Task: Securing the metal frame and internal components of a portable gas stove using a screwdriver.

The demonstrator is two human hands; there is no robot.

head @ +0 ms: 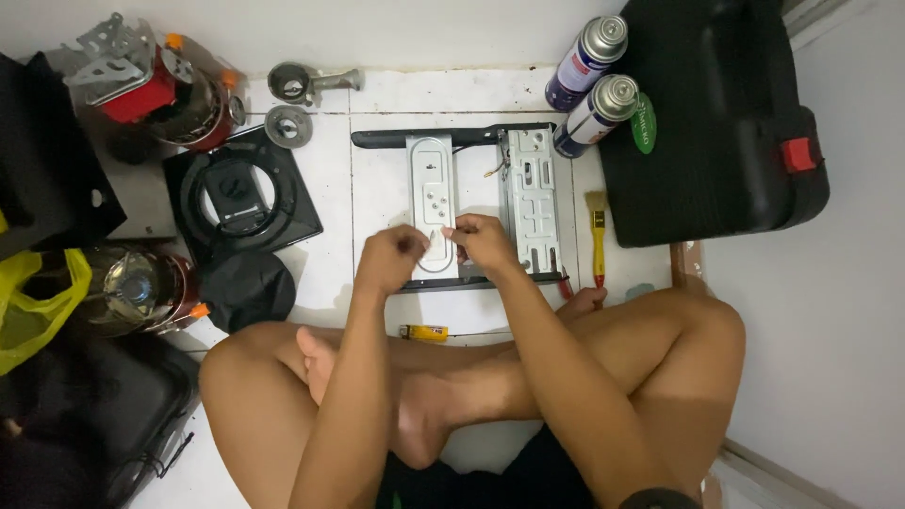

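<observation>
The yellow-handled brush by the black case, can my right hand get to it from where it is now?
Probably yes: the brush lies in the open on the floor, just right of the right hand, with nothing lying on it.

Both hands, left hand point(391, 256) and right hand point(481, 238), meet over the metal frame point(452, 203) on the white floor point(330, 179). At 9 o'clock, bare tile runs to the black burner plate point(240, 193). At 3 o'clock, the perforated bracket point(534, 198) and yellow brush point(598, 236) block. At 1 o'clock stand two gas cans point(594, 90) against a black case point(716, 113). At 6 o'clock, a lighter point(423, 332) and crossed legs point(452, 386) close the way.
</observation>
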